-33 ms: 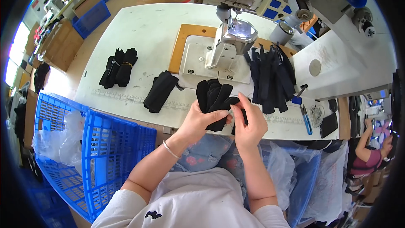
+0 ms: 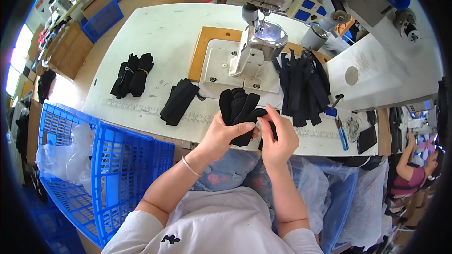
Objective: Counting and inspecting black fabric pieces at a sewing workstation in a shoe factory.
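Observation:
My left hand (image 2: 223,134) is wrapped round a bundle of folded black fabric pieces (image 2: 238,108), held over the table's near edge in front of the sewing machine (image 2: 256,49). At the bundle's right side, my right hand (image 2: 281,136) pinches the end of one black piece between thumb and fingers. Left of my hands lies a rolled black fabric bundle (image 2: 180,102). Farther left are two tied black bundles (image 2: 133,76). Black zipper-like strips (image 2: 303,87) hang in a loose heap right of the machine's post.
A blue plastic crate (image 2: 101,174) with clear plastic bags stands left of my lap. Blue-handled snips (image 2: 341,134) and a black phone (image 2: 367,139) lie at the table's right end. Plastic bags (image 2: 362,197) hang below. Another person (image 2: 410,176) sits at far right.

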Motion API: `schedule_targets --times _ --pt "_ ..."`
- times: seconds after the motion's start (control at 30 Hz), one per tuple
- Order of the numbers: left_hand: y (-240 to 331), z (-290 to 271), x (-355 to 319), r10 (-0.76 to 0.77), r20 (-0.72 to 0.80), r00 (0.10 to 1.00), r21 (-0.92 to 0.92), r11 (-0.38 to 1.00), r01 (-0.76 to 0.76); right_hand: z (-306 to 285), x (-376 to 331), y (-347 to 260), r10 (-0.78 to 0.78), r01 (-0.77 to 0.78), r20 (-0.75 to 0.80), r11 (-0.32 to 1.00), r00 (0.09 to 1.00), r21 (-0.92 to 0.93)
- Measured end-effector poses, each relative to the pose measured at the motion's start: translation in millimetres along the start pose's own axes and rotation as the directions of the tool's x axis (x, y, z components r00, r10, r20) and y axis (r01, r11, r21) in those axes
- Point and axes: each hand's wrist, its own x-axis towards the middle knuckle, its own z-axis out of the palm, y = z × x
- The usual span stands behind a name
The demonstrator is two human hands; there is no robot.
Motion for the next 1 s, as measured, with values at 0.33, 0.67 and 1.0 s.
schedule_targets --times 0.33,0.67,1.0 --pt "-5 -14 2 -0.028 0.004 1.000 -0.003 1.000 0.028 -30 23 38 0.534 -0.583 0.323 0.440 0.781 0.683" --pt "-3 -10 3 -0.046 0.016 0.999 -0.075 0.996 0.047 -23 13 43 0.321 -0.334 0.205 0.942 0.925 0.033" --pt "-7 -9 1 0.044 0.070 0.997 0.094 0.994 -0.051 -4 25 4 0.214 -0.284 0.197 0.835 0.957 0.472"
